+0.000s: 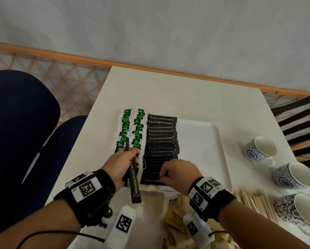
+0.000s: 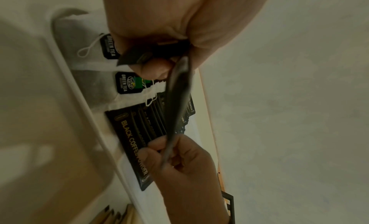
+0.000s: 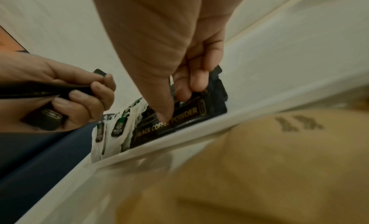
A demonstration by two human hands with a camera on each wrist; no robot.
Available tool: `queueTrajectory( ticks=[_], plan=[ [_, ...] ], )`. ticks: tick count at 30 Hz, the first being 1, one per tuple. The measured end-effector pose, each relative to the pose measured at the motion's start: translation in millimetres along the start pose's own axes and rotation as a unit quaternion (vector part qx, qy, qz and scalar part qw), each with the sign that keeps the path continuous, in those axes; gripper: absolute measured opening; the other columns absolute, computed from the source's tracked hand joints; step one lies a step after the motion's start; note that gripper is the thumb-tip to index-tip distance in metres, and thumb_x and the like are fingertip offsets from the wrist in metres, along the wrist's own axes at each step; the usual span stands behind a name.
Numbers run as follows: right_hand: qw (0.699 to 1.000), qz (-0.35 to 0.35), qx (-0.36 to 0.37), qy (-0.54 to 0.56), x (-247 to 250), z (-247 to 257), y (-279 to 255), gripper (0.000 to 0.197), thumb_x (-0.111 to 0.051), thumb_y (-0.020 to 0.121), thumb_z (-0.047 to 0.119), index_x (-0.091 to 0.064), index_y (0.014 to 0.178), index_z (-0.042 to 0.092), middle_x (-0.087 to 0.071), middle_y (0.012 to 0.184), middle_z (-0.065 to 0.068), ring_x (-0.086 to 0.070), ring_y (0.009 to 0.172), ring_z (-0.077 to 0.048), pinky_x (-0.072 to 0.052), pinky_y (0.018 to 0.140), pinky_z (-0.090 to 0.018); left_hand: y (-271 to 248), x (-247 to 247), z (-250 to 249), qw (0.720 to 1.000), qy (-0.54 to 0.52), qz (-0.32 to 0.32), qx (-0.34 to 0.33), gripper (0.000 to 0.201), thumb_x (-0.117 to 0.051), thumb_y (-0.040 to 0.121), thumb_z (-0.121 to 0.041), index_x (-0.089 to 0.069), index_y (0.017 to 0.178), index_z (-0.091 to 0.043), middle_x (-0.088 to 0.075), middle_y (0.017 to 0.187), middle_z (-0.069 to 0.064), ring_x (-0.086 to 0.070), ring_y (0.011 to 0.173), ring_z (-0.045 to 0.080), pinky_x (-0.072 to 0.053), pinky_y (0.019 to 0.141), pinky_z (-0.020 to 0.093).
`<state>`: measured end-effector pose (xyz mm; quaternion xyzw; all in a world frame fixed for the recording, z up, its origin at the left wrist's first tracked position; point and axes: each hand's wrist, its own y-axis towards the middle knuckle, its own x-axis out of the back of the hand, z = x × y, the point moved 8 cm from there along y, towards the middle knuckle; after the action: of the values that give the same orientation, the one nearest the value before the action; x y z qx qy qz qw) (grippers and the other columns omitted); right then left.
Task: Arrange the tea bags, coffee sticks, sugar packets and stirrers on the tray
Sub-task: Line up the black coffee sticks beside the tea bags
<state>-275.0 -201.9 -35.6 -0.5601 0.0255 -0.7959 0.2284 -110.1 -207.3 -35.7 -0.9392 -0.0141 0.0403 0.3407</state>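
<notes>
A white tray (image 1: 204,141) lies on the table. Two columns of green tea bags (image 1: 130,126) fill its left side, beside a column of overlapping black coffee sticks (image 1: 162,133). My left hand (image 1: 121,162) hovers over the tea bags and grips a small bunch of loose coffee sticks (image 1: 134,182), which point back toward me. My right hand (image 1: 175,171) is at the tray's near edge. Its thumb and fingers (image 3: 175,104) pinch the nearest coffee stick (image 3: 185,115) of the column. In the left wrist view the held sticks (image 2: 177,101) cross in front of my right hand (image 2: 179,164).
Brown sugar packets (image 1: 175,209) are heaped under my right wrist, in front of the tray. Wooden stirrers (image 1: 254,202) lie to their right. Three patterned cups (image 1: 260,149) stand along the table's right edge. A dark chair (image 1: 24,123) stands on the left.
</notes>
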Motion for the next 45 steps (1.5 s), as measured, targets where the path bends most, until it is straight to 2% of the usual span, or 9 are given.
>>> queueTrajectory(
  ticks=[7,12,15,21,24,28,36,41,45],
  plan=[
    [0.961,0.046,-0.031,0.271,6,24,-3,0.028,-0.052,0.09,0.052,-0.066,0.082,0.029,-0.066,0.078,0.006,-0.059,0.072,-0.007,-0.051,0.076,-0.029,-5,-13,-2,0.998,-0.065,0.007,-0.016,0.025,-0.038,0.102,-0.032,-0.056,0.092,-0.018,-0.049,0.075,0.002,-0.044,0.062,0.015,-0.039,0.059,0.03],
    [0.92,0.072,-0.04,0.384,4,33,-3,0.004,-0.071,0.084,0.028,-0.07,0.083,0.024,-0.071,0.077,0.004,-0.063,0.069,-0.006,-0.055,0.076,-0.024,-8,-21,-6,0.998,-0.021,0.048,-0.043,0.026,-0.037,0.102,-0.034,-0.059,0.093,-0.023,-0.053,0.086,0.002,-0.047,0.072,0.016,-0.038,0.06,0.029],
    [0.934,0.032,-0.067,0.35,16,14,-1,0.005,-0.071,0.083,0.028,-0.069,0.08,0.032,-0.066,0.068,0.012,-0.055,0.058,0.001,-0.049,0.066,-0.018,-8,-16,-8,0.997,0.025,0.052,-0.058,0.021,-0.04,0.102,-0.021,-0.061,0.096,-0.023,-0.053,0.087,0.0,-0.047,0.073,0.012,-0.036,0.061,0.026],
    [0.93,0.041,-0.06,0.361,17,2,-5,0.019,-0.07,0.084,0.023,-0.07,0.101,0.032,-0.071,0.083,0.004,-0.065,0.079,-0.012,-0.055,0.085,-0.032,-10,-17,3,0.995,0.044,0.083,-0.031,0.014,-0.059,0.09,-0.004,-0.062,0.098,-0.015,-0.058,0.083,0.003,-0.053,0.068,0.012,-0.041,0.062,0.026],
    [0.937,0.067,-0.063,0.337,11,4,-6,0.012,-0.07,0.084,0.031,-0.072,0.094,0.037,-0.069,0.075,0.001,-0.06,0.066,-0.018,-0.056,0.076,-0.04,-9,-18,5,0.995,0.042,0.087,-0.027,0.017,-0.062,0.087,0.002,-0.063,0.093,-0.014,-0.058,0.079,0.004,-0.054,0.067,0.014,-0.043,0.064,0.027],
    [0.934,0.09,-0.091,0.334,9,-2,-8,0.011,-0.071,0.081,0.037,-0.073,0.07,0.036,-0.068,0.077,-0.006,-0.058,0.069,-0.016,-0.055,0.076,-0.037,-7,-14,3,0.995,0.04,0.081,-0.037,0.018,-0.064,0.085,0.002,-0.061,0.084,-0.016,-0.061,0.079,0.002,-0.056,0.069,0.013,-0.042,0.062,0.026],
    [0.952,0.033,-0.083,0.293,19,-16,-5,0.008,-0.069,0.085,0.025,-0.075,0.087,0.029,-0.071,0.086,0.004,-0.063,0.087,-0.013,-0.05,0.09,-0.031,-1,-9,-2,0.997,0.03,0.053,-0.041,0.012,-0.052,0.095,-0.006,-0.061,0.092,-0.014,-0.062,0.08,0.003,-0.054,0.067,0.014,-0.038,0.056,0.025],
    [0.988,0.05,-0.077,0.123,7,-22,-13,0.013,-0.067,0.084,0.033,-0.074,0.095,0.032,-0.059,0.076,0.023,-0.058,0.081,-0.002,-0.044,0.072,-0.015,-1,3,-5,0.995,-0.091,0.031,0.015,0.016,-0.039,0.098,-0.017,-0.053,0.095,-0.01,-0.059,0.072,0.009,-0.051,0.057,0.02,-0.037,0.053,0.029],
    [0.995,0.058,-0.059,0.063,-8,-16,-15,0.012,-0.065,0.083,0.04,-0.07,0.091,0.033,-0.063,0.083,0.019,-0.058,0.083,-0.003,-0.048,0.076,-0.021,-1,2,-8,0.992,-0.121,0.03,0.002,0.023,-0.037,0.099,-0.017,-0.056,0.091,-0.007,-0.06,0.081,0.013,-0.055,0.066,0.026,-0.044,0.061,0.031]
  ],
)
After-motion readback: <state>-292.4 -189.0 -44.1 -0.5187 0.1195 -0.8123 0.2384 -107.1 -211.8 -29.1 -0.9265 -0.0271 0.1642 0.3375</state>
